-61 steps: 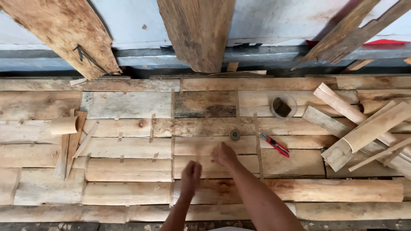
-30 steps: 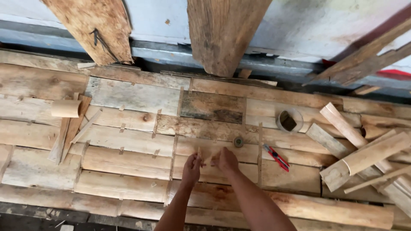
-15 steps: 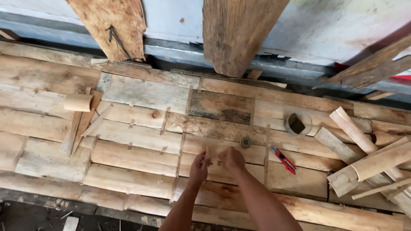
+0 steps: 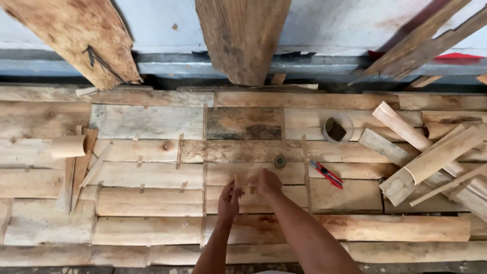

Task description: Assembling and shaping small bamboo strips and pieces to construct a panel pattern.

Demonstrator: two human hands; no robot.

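Note:
My left hand [image 4: 228, 202] and my right hand [image 4: 267, 183] meet over the middle of a floor of flat bamboo slats [image 4: 152, 175]. A thin short bamboo sliver [image 4: 235, 183] stands upright between the fingers of the left hand. The right hand's fingers are bent and touch a small peg [image 4: 251, 190] at a seam between two slats. A small round dark disc [image 4: 279, 161] lies just beyond the right hand.
Red-handled pliers [image 4: 326, 174] lie to the right. A round container [image 4: 337, 129] sits further back. Loose split bamboo pieces [image 4: 431, 152] pile up at the right. A short bamboo tube [image 4: 68, 146] rests at the left. Wooden planks [image 4: 242, 35] lean on the wall behind.
Both hands have drawn closer together over the same seam. The view has tilted and shifted a little. The left hand has turned upright with the sliver showing.

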